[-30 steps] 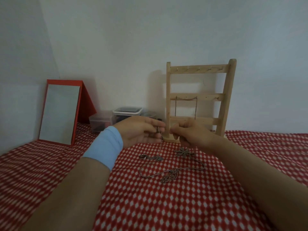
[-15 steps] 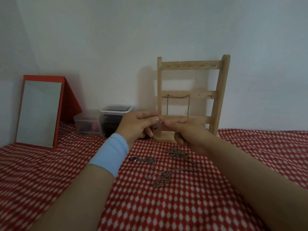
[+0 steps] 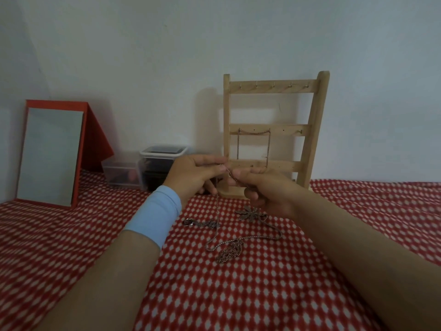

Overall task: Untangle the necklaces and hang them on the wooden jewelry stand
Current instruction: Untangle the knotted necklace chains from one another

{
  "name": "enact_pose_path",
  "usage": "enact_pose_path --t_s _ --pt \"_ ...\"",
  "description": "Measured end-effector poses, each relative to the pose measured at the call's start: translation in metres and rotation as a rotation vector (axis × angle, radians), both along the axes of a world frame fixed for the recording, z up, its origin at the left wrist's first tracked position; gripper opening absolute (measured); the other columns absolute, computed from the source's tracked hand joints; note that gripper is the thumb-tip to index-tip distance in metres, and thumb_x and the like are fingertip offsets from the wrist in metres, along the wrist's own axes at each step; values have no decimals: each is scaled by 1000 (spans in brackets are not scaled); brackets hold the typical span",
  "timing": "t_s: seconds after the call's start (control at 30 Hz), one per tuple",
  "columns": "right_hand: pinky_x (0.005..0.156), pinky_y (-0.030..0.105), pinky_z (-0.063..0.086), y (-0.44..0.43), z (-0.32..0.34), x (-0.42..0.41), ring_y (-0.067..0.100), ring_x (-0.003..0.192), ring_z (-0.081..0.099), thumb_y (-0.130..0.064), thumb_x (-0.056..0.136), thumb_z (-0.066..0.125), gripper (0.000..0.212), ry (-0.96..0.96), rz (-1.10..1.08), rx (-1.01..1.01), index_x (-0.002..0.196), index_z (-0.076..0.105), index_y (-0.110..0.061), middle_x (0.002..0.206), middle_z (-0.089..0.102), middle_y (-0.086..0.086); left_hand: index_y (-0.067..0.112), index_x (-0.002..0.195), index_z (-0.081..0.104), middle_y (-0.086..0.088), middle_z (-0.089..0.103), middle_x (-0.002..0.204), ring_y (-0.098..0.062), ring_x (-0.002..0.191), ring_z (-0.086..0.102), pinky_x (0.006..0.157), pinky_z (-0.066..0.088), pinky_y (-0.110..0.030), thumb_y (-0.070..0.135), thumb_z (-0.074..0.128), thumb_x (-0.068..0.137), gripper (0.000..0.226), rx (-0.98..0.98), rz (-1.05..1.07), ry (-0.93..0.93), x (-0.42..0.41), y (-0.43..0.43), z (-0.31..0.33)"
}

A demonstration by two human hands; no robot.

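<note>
A chain [image 3: 228, 174] is pinched between thumb and forefinger of the left hand [image 3: 195, 175] and of the right hand [image 3: 265, 189]. The hands are held close together before the stand [image 3: 312, 139]. From the pinch the chain is let down to the cloth [image 3: 238, 295], where the necklaces [image 3: 229, 252] lie looped and a pendant [image 3: 250, 213] is seen below the right hand. A second chain [image 3: 254, 133] is hung on the stand's middle rail.

Worktop [image 3: 238, 295] under red-white checked cloth [image 3: 71, 235]. On it: wooden jewelry stand [image 3: 272, 86] at back by wall, red-backed mirror [image 3: 50, 156] far left, clear plastic boxes [image 3: 124, 173] between them, tangled necklaces [image 3: 229, 252] mid-cloth.
</note>
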State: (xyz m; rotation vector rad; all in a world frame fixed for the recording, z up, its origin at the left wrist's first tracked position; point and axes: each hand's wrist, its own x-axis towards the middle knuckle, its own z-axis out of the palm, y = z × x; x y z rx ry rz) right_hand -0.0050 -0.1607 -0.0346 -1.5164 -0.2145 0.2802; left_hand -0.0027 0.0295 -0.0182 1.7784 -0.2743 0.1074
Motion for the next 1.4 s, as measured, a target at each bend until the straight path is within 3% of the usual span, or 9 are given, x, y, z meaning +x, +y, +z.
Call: enact_pose_path --t_s 0.1,0.17,0.23,0.33,0.43,0.6,0.83,1.07,1.4 --pt "50 22 25 -4 1 0 5 49 41 -23 99 64 17 -29 -8 -61 93 78 -16 89 73 -2 25 95 76 7 75 92 -11 54 63 55 49 -18 21 73 85 11 261 12 -49 -1 9 7" --pt "46 20 29 -5 2 1 5 48 42 -23 97 66 16 -63 -39 -121 93 78 -14 90 74 1 29 98 75 15 69 94 -5 76 63 68 45 -15 33 72 85 14 592 -22 -109 -1 11 12" --pt "43 20 31 -4 2 1 6 46 43 -22 96 68 15 -100 -58 -171 99 78 -12 91 75 4 32 104 70 18 65 95 -1 90 59 79 44 -18 43 71 82 24 701 -67 -99 -1 6 14" --pt "40 20 32 -4 2 1 6 43 45 -21 95 69 14 -124 -76 -195 100 78 -12 88 76 6 28 118 65 10 70 112 -6 104 65 98 47 -27 33 69 87 32 467 -244 -13 0 -2 4" --pt "39 19 35 -4 3 -2 7 43 46 -21 93 71 16 -121 -103 -235 102 79 -11 87 78 7 19 115 68 0 76 102 -13 97 71 88 56 -28 18 64 93 23 236 -314 143 -3 -2 -6" --pt "42 18 37 -3 3 -2 6 47 48 -25 91 74 18 -94 -97 -296 103 80 -12 95 80 8 24 95 78 6 77 88 -11 84 73 79 56 -24 23 70 88 11 405 -145 70 2 4 -6" --pt "42 19 36 -4 1 1 7 48 47 -20 87 77 18 -89 -152 -251 103 79 -12 94 80 4 11 98 71 -11 73 93 -24 80 71 80 60 -41 11 64 91 10 284 -142 119 3 -2 -10" --pt "39 18 31 -6 3 3 8 46 47 -21 88 76 20 -9 -158 -184 105 77 -10 96 80 7 16 98 77 9 70 59 -9 58 65 65 52 -13 18 69 89 12 313 -79 -104 0 -3 -15" --pt "39 17 28 -6 6 5 7 49 46 -16 88 76 18 36 -157 -136 106 77 -11 91 79 3 16 92 76 9 69 57 -11 57 67 62 51 -11 11 70 87 9 277 -20 -168 -4 -5 -13"
